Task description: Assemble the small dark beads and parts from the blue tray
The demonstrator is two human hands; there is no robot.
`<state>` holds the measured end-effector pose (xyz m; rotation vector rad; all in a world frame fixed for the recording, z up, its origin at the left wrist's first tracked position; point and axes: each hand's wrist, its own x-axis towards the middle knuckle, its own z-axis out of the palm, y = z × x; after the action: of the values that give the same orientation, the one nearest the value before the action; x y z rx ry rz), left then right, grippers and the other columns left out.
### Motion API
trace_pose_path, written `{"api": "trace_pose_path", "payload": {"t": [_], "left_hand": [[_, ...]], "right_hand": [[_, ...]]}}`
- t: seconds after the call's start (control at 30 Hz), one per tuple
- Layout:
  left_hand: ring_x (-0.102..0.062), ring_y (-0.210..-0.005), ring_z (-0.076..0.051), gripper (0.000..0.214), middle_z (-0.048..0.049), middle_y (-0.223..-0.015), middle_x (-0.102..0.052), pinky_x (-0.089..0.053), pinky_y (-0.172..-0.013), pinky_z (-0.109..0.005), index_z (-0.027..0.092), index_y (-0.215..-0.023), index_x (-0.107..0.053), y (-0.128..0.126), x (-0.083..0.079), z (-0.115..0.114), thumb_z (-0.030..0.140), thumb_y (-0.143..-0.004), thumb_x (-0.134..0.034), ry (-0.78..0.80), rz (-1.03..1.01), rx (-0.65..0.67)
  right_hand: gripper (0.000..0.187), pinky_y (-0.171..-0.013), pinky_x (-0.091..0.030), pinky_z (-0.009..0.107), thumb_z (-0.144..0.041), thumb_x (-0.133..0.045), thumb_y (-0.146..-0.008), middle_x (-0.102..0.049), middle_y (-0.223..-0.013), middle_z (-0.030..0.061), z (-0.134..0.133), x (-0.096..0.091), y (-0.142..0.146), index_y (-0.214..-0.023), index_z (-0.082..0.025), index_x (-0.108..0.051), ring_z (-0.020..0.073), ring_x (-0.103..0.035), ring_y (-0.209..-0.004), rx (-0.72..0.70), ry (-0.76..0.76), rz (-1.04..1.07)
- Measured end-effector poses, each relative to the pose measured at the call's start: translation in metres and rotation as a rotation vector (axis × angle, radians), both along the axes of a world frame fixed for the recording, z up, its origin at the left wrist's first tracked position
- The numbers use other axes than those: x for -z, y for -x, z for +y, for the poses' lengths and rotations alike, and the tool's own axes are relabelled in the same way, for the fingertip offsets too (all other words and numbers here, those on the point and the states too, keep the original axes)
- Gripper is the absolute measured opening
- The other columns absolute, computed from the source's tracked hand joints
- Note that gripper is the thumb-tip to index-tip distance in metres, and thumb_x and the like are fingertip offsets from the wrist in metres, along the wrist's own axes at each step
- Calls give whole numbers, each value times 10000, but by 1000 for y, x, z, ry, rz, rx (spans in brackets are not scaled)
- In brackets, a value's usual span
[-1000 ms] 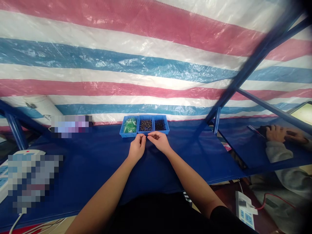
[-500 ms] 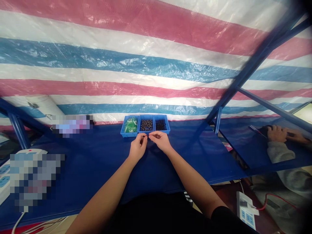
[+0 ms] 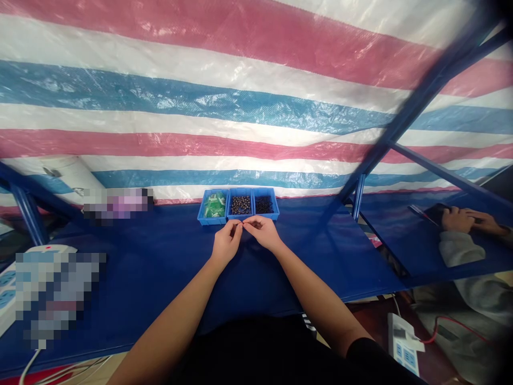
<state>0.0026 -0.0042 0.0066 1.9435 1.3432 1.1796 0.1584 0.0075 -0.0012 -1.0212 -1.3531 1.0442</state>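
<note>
My left hand (image 3: 225, 243) and my right hand (image 3: 262, 233) meet fingertip to fingertip just above the blue table cover (image 3: 160, 267), both pinched on a tiny part too small to name. Right behind them stand three small blue bins in a row. The left bin (image 3: 212, 206) holds green pieces, the middle bin (image 3: 240, 205) holds dark and brownish small parts, and the right bin (image 3: 264, 204) holds small black parts.
A striped red, white and blue tarp (image 3: 240, 107) hangs behind the table. Blue metal frame bars (image 3: 401, 117) cross at the right. Another person's hands (image 3: 467, 219) rest on the neighbouring table. Power strips lie at the far left (image 3: 8, 299) and on the floor at the right (image 3: 403, 345).
My hands have stayed pinched together in front of the bins, shifting only slightly. The other person's hands at the right moved a little further right.
</note>
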Motion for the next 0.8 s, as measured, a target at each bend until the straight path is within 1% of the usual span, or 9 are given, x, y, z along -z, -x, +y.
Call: {"api": "trace_pose_path", "payload": {"t": [0.07,0.13,0.3,0.43,0.63,0.8], "left_hand": [[-555,-588,-120,252,29,-667,-592,-429,-609,-225,217,-1039,-589,-1,0,0,397,-902,-479,-4,-10,-15],[-549,-577,-115,250,34,-660,-586,-428,-608,-223,219,-1046,-582,-1,1,0,397,-898,-487,-13,-14,-25],[-530,-554,-111,220,33,-646,-576,-416,-580,-221,218,-958,-592,-1,2,1,391,-908,-466,-18,9,-25],[-551,-572,-123,253,21,-660,-593,-421,-580,-227,217,-915,-598,0,2,1,424,-911,-454,1,16,-21],[-536,-557,-118,258,34,-644,-573,-426,-599,-229,221,-1027,-588,-1,1,0,416,-906,-469,-21,-3,-16],[-552,-577,-118,248,24,-664,-592,-415,-585,-223,214,-975,-597,-1,2,1,409,-916,-456,-16,22,-18]], "right_hand": [[213,-734,-537,304,-368,-683,-753,-723,-859,58,1,1,0,-864,-189,-716,180,-669,-772,14,-9,-9],[210,-731,-536,303,-369,-679,-757,-725,-864,57,1,2,0,-866,-193,-716,182,-669,-775,28,-13,-19],[205,-711,-533,301,-356,-668,-768,-723,-864,55,0,2,0,-888,-196,-713,181,-666,-768,26,-29,-51],[202,-699,-528,298,-349,-654,-782,-718,-861,53,-2,0,0,-904,-199,-713,181,-661,-767,32,-36,-101],[192,-710,-528,299,-343,-640,-794,-718,-872,52,-3,-1,-1,-903,-202,-710,182,-662,-781,34,-41,-115],[183,-690,-523,293,-342,-648,-785,-718,-853,47,-3,-2,-1,-888,-207,-716,179,-656,-761,47,-42,-136]]}}
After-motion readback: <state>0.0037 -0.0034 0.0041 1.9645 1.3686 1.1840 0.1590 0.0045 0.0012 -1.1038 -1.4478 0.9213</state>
